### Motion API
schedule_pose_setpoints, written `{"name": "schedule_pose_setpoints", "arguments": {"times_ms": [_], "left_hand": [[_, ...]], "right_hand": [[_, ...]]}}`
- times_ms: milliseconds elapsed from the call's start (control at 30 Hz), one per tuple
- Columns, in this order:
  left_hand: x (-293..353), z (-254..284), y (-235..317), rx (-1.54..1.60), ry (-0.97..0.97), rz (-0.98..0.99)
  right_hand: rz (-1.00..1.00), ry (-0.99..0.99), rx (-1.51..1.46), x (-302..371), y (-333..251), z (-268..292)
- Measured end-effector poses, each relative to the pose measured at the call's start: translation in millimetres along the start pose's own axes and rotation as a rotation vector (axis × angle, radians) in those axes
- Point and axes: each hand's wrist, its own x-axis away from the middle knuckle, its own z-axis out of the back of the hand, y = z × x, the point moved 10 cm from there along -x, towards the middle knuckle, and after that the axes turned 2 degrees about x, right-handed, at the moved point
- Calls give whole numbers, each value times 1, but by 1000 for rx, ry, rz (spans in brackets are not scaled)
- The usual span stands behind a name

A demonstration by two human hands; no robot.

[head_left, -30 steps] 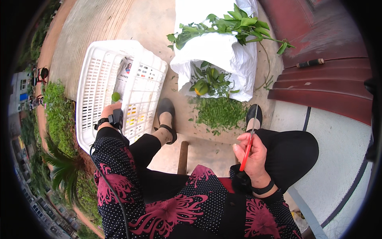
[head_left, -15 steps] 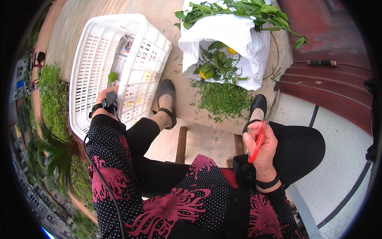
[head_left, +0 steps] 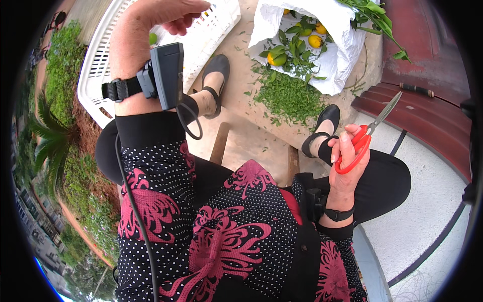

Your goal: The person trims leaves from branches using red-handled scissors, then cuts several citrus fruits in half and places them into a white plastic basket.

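Note:
My left hand (head_left: 170, 14) is stretched out above the white plastic basket (head_left: 95, 60). Its fingers are loosely bent and apart, with nothing visible in them. Inside the basket, partly hidden by my forearm, lies a green citrus fruit (head_left: 153, 38). Over my right knee, my right hand (head_left: 347, 168) grips red-handled scissors (head_left: 356, 153), their blades pointing up and to the right. Ahead of my feet, a white woven sack (head_left: 342, 55) lies with its mouth facing me. Leafy yellow-green citrus fruits (head_left: 276, 58) show in its opening.
Cut green leaves (head_left: 292, 95) are heaped on the ground before the sack. A leafy branch (head_left: 377, 22) rests on the sack's far right side. Dark red boards with a handle (head_left: 416, 90) stand at the right. A cable (head_left: 136, 221) runs along my left sleeve.
My left hand has come up out of the basket and moved forward and right above it. My right hand with the scissors has shifted right, and the view has tilted.

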Motion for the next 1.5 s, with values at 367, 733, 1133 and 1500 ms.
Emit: {"name": "schedule_pose_setpoints", "arguments": {"times_ms": [367, 733, 1133, 1500], "left_hand": [[-82, -217, 105, -222, -301, -366], [-228, -293, 136, -65, 70, -397], [-285, -315, 128, -357, 181, -418], [-300, -329, 124, -404, 184, -356]], "right_hand": [[-21, -1, 11, -1, 1, 2], [-173, -7, 48, -19, 8, 18], [-367, 32, 92, -32, 24, 45], [-417, 25, 100, -42, 32, 49]]}}
